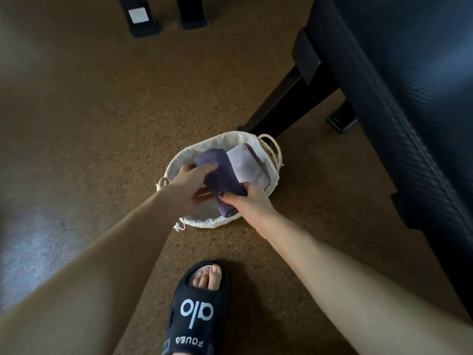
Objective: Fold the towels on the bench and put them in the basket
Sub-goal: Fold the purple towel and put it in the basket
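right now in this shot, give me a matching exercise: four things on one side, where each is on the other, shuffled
Things:
1. purple towel
2. pale towel
3. basket
4. black sandal

Places:
a. on the floor beside the bench leg
b. held by both hands over the basket
c. on the foot at the bottom of the view
d. lying in the basket's right side

Pairs: 1-b, 2-d, 3-a, 4-c

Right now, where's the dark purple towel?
In the head view, the folded dark purple towel is at centre frame, held by both hands over the lined basket on the floor, just left of a pale folded towel already inside.
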The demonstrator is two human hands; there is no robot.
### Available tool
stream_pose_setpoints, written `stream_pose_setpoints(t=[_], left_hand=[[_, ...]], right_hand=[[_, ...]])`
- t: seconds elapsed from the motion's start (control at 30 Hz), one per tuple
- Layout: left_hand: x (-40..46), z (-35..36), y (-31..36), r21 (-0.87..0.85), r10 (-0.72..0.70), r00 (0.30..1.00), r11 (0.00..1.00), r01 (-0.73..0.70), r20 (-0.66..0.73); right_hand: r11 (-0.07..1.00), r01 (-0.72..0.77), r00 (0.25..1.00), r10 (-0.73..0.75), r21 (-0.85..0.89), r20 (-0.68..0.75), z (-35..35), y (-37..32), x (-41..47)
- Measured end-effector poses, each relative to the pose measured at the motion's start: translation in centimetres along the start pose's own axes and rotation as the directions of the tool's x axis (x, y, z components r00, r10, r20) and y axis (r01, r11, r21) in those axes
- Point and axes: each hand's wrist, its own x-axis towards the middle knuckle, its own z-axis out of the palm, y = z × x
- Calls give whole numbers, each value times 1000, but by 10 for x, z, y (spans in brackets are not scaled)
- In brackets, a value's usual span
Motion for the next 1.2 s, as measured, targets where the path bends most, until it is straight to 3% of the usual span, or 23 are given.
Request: stream_pose_setpoints(t=[0.2, 0.4, 0.57, 0.8, 0.9, 1.03, 1.2], left_hand=[[45, 10, -12, 97, 76, 983, 993, -60, -168], [63, 24, -18, 100, 109, 976, 991, -92, -186], [73, 25, -26, 193, 104, 958, 980, -53, -267], [77, 21, -30, 302, 130, 957, 952, -47, -258], [78, 26, -28, 312, 128, 960, 949, -45, -249], [80, 34, -25, 325, 131, 957, 945, -41, -260], [77, 39, -22, 307, 102, 956, 952, -13, -275]], right_hand=[[918, 89, 996, -89, -387, 16, 4, -3, 31], [738, 114, 991, -132, -665, 23, 4, -1, 55], [591, 224, 967, -235, -775, 100, 15, 11, 58], [487, 188, 946, -324, -853, 24, 28, 15, 59], [361, 174, 927, -375, -916, 28, 28, 18, 62], [414, 143, 931, -366, -899, -20, 24, 20, 67], [505, 238, 928, -371, -830, 41, 25, 21, 68]])
